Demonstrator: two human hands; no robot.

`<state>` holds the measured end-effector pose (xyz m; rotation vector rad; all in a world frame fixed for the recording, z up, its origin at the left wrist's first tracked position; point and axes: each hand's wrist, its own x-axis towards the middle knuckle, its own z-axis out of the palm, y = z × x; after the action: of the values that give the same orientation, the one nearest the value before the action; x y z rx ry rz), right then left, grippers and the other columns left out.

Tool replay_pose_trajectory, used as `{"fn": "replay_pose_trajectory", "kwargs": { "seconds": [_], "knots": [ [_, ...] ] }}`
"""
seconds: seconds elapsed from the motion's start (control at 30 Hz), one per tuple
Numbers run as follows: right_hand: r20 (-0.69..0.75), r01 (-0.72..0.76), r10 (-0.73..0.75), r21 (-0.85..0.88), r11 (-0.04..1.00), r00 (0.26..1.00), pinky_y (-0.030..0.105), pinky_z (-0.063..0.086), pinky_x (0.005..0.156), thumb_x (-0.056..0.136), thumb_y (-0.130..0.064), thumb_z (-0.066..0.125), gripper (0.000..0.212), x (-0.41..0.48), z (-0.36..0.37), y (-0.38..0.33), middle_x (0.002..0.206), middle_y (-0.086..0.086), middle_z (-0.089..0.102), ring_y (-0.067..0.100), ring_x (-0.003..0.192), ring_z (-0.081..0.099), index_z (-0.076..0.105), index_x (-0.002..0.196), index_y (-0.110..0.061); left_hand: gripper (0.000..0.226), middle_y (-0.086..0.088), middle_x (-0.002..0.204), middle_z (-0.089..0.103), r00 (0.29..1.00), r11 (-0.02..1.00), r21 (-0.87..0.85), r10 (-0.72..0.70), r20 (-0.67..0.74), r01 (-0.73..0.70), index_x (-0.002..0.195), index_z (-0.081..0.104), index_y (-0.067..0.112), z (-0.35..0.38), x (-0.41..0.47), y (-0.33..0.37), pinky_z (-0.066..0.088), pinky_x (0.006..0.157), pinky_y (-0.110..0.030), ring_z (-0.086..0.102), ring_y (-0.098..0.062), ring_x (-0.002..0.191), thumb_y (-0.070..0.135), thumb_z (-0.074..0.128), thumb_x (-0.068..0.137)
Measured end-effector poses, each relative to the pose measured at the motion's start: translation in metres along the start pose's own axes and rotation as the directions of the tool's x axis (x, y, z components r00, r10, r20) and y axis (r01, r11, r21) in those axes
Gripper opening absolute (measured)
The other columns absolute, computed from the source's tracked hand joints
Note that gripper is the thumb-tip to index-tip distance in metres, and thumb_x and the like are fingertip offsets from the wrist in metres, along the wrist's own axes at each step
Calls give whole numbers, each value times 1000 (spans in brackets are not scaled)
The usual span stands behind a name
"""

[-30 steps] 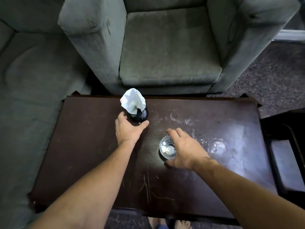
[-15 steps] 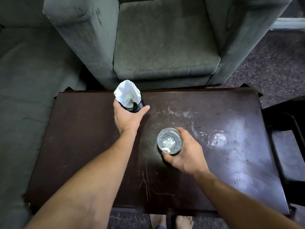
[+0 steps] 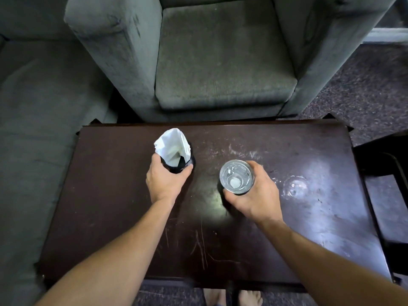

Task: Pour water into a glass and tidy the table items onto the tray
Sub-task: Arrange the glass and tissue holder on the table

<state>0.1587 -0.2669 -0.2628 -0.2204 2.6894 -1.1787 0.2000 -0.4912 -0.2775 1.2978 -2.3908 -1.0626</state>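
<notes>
A clear glass (image 3: 237, 176) with water in it is in my right hand (image 3: 254, 195), whose fingers and thumb curl round its side above the dark wooden table (image 3: 110, 206). My left hand (image 3: 164, 182) grips a black mesh holder (image 3: 184, 165) with white napkins (image 3: 173, 145) sticking out of its top. A second clear glass (image 3: 295, 186) stands on the table to the right of my right hand. No tray shows in this view.
A grey armchair (image 3: 220, 62) stands just behind the table's far edge, and a grey sofa (image 3: 33, 129) runs along the left. A dark low stand (image 3: 388, 184) is at the right. My bare feet (image 3: 231, 298) are under the near edge.
My right hand closed round the water glass and lifted it off the table. My left hand went from touching the napkin holder to gripping it.
</notes>
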Motion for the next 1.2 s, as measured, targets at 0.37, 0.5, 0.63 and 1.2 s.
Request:
{"fn": "replay_pose_trajectory", "kwargs": {
  "seconds": [0.37,0.5,0.63,1.2],
  "knots": [
    [-42,-39,41,53,998,998,21,47,88,54,-52,81,74,8,11,-9,102,-27,63,-2,97,58,46,119,-47,67,13,101,68,999,999,-40,21,44,-19,106,51,34,-14,-12,-13,58,84,-36,66,-14,98,55,88,54],
    [-43,-54,57,59,997,997,24,50,92,55,-53,82,79,10,18,-10,112,-20,65,2,103,61,48,125,-41,69,12,104,67,999,999,-39,19,39,-18,107,50,33,-9,-13,-13,57,86,-37,64,-14,100,56,87,53],
    [-66,-82,87,75,994,994,25,50,92,54,-52,82,79,11,21,-7,113,-20,65,4,103,61,48,125,-41,70,13,103,64,1000,1000,-21,15,28,-14,106,48,33,-7,-14,-16,57,84,-37,63,-15,99,59,85,53],
    [31,-79,81,-36,996,996,38,35,116,56,-54,92,130,0,-6,-16,153,1,36,19,143,33,15,156,-26,129,20,157,32,992,998,-58,5,125,2,153,8,43,-47,-34,-11,41,113,-46,41,-13,142,82,76,50]
  ]
}}
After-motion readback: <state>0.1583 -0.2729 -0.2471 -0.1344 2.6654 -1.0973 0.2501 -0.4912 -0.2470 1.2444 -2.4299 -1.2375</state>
